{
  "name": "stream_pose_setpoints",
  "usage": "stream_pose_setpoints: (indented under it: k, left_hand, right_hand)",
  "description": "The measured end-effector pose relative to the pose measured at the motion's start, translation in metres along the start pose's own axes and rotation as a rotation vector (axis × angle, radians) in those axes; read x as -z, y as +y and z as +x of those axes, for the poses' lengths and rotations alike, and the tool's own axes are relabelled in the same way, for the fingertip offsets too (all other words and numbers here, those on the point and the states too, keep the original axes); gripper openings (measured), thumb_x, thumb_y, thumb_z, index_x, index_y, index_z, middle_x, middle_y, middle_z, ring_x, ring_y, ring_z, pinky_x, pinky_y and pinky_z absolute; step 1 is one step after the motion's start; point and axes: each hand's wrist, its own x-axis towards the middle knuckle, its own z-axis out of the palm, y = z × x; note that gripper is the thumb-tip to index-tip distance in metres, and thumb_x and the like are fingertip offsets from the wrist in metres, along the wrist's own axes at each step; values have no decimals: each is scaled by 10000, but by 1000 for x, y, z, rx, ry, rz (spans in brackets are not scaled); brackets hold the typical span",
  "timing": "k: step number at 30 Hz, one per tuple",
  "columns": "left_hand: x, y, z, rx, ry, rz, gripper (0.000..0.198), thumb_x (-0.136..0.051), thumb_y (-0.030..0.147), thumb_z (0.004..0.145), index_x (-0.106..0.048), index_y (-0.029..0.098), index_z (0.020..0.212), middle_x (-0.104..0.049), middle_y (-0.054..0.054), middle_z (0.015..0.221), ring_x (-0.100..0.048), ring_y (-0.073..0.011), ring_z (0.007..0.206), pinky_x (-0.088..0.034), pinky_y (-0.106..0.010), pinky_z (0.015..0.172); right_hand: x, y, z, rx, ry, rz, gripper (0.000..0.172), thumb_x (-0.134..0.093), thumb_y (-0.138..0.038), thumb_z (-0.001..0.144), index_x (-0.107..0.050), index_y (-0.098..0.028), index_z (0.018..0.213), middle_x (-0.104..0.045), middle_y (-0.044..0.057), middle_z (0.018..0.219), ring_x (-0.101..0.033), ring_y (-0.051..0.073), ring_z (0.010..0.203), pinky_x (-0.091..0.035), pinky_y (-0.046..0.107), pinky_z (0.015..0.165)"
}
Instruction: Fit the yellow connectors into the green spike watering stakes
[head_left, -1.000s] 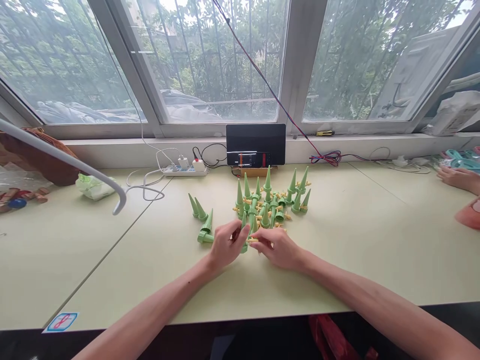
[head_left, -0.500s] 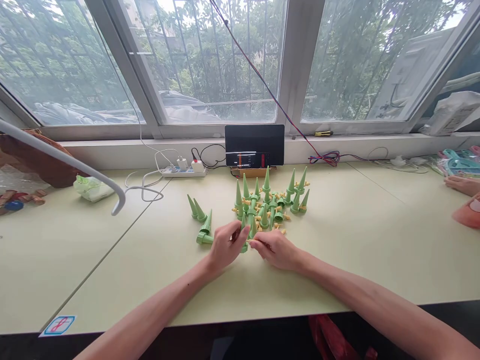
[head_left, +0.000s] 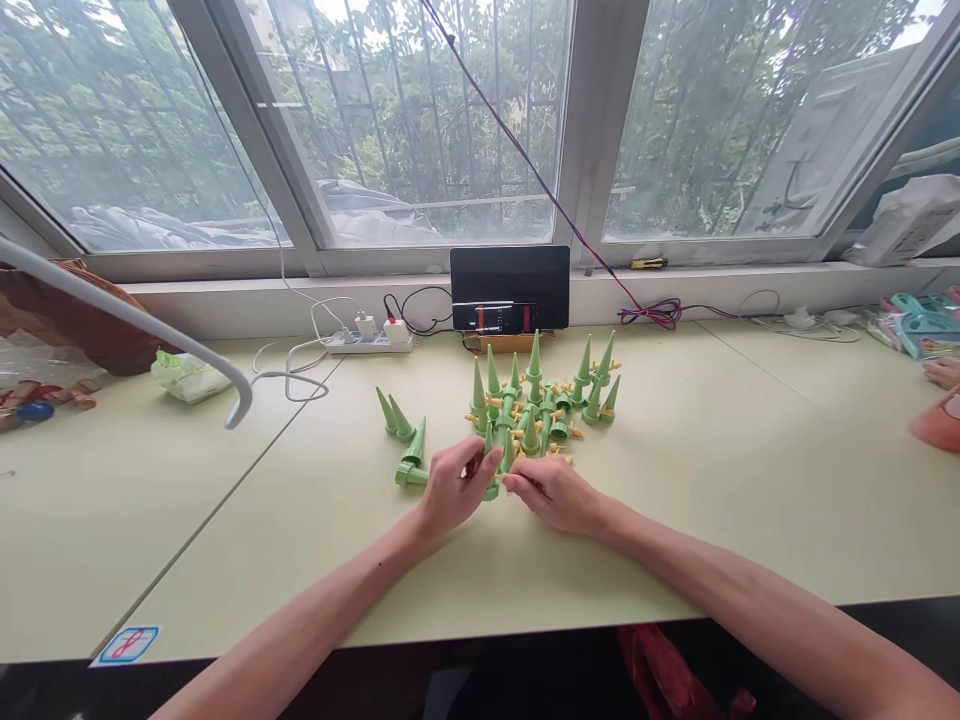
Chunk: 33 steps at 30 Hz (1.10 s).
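My left hand (head_left: 459, 484) is closed around a green plastic plant watering spike (head_left: 491, 491), its point up and its collar low near the tabletop. With thumb and fingertips, my right hand (head_left: 553, 492) pinches a small yellow valve (head_left: 502, 478) at the side of that spike; the fingers hide most of it. Just beyond my hands stands a cluster of green spikes (head_left: 530, 430), many with yellow valves on their collars, some upright and some lying. Left of my left hand are several more spikes (head_left: 411, 450) on which no yellow valve shows.
A pale green table (head_left: 720, 500) runs under the window. At its back a black tablet (head_left: 510, 285) leans near a white power strip (head_left: 367, 342). A white curved rod (head_left: 150, 315) reaches in from the left. Another person's hand (head_left: 942, 372) shows at the right edge.
The view has shifted very slightly. Both hands keep nearly the same place and grip on the spike and valve. The other person's hand has moved a little right.
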Motion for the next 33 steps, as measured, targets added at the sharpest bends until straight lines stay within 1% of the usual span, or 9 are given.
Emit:
stream_pose_setpoints:
  k: [8,10,15,20,23,25,27,30,33]
  left_hand:
    - [0,0,0,9,-13,-17,411,-496,292,974,-296,201,626,-271,66,545,-267,-81,468,-257,-211,457]
    - [0,0,-1,15,-22,-9,408,-489,306,979,-316,199,626,-286,64,547,-280,-82,472,-268,-214,462]
    - [1,-3,-4,13,-45,-23,403,-496,322,981,-337,195,633,-365,47,573,-319,-85,498,-303,-221,484]
    - [2,-3,-2,-12,-46,-36,377,-504,335,982,-389,193,652,-455,23,612,-350,-99,524,-331,-233,506]
    - [3,-1,1,-12,-46,-57,345,-425,373,1012,-489,188,728,-458,15,624,-383,-112,540,-346,-241,522]
    - [5,1,3,26,-40,-71,356,-356,389,1031,-535,184,801,-459,14,624,-406,-118,544,-358,-244,531]
    - [6,3,4,86,-9,-69,355,-340,380,1035,-524,187,801,-449,22,607,-401,-113,523,-355,-242,522]
    - [6,4,6,164,56,-36,368,-390,361,1020,-422,199,691,-398,42,560,-348,-99,478,-322,-238,483]
    - [4,3,6,188,39,-22,458,-389,374,1016,-349,193,597,-367,44,507,-330,-89,454,-295,-236,460]
  right_hand:
    - [0,-3,1,-2,12,65,412,-402,-362,1024,-548,-179,685,-482,-34,542,-418,95,485,-349,222,535]
    - [-1,-5,1,-24,7,101,428,-401,-379,1027,-568,-178,688,-487,-35,515,-446,100,477,-365,220,536]
    - [-1,-8,1,-75,-9,150,450,-391,-380,1035,-569,-177,676,-495,-38,498,-477,98,470,-385,215,546]
    - [2,-8,2,-71,12,165,459,-392,-393,1034,-540,-177,657,-492,-40,496,-473,96,476,-382,216,541]
    - [4,-7,2,-60,50,165,456,-391,-416,1033,-532,-181,668,-482,-39,498,-459,98,478,-374,222,528]
    - [5,-5,2,-62,83,157,457,-389,-431,1032,-510,-188,664,-467,-40,497,-436,99,469,-363,227,514]
    - [6,-5,2,-66,121,142,458,-389,-438,1032,-471,-199,650,-450,-42,494,-412,98,457,-347,232,498]
    - [7,-5,2,-59,165,106,454,-388,-439,1033,-430,-209,645,-458,-34,508,-408,100,454,-332,240,488]
    - [8,-5,2,-42,189,58,446,-389,-446,1035,-452,-208,664,-483,-24,539,-425,107,474,-342,243,498]
